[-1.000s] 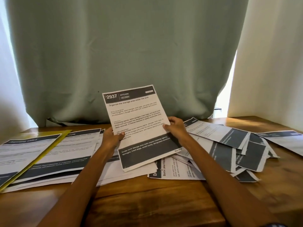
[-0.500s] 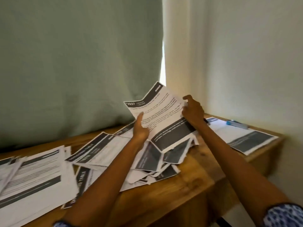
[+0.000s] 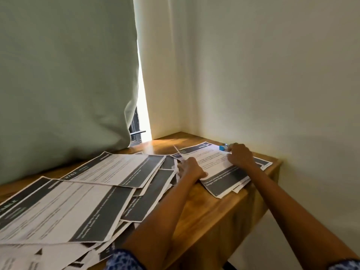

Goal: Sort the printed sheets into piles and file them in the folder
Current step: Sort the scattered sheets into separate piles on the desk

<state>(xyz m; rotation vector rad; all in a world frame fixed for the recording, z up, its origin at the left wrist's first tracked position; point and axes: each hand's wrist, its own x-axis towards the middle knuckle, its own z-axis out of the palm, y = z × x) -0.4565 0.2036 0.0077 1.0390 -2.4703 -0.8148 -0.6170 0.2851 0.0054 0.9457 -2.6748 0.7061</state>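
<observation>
A printed sheet (image 3: 213, 161) with dark header and footer bands lies on a small pile (image 3: 262, 162) at the right end of the wooden table. My left hand (image 3: 191, 170) holds its left edge, thumb on top of the paper. My right hand (image 3: 240, 155) grips its far right edge with curled fingers. A loose heap of similar printed sheets (image 3: 116, 168) spreads over the middle and left of the table. The folder is out of view.
A small blue object (image 3: 223, 147) lies on the pile just beyond my right hand. The table (image 3: 210, 217) ends at the white wall on the right. A green curtain (image 3: 68, 84) hangs behind the table, with a bright gap beside it.
The sheet I held up in both hands has travelled right and come down flat onto the pile at the table's right end. My view has swung right with it.
</observation>
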